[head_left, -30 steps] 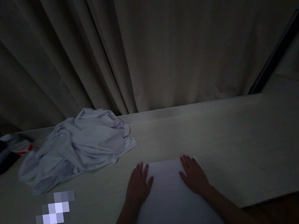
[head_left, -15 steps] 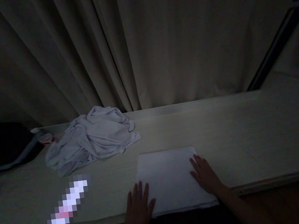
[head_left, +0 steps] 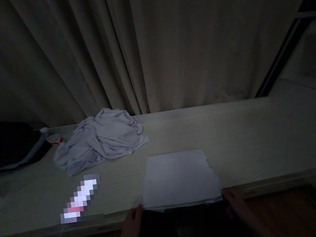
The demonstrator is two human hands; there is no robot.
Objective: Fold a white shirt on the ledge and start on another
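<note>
Head view, pretty dim: the flat white folded cloth (head_left: 179,179) sits square at the near edge of the pale wood-grain counter (head_left: 250,141). The left hand (head_left: 130,225) is at the cloth's near-left corner, the right hand (head_left: 237,203) at its near-right corner. Both grips look loosely curled at the edge, but I can't tell if either actually pinches fabric.

To lift it well, I'd take both corners evenly and keep the layers together.

The crumpled white garment (head_left: 103,140) lies beyond the cloth, to its left. No readable writing anywhere.
</note>
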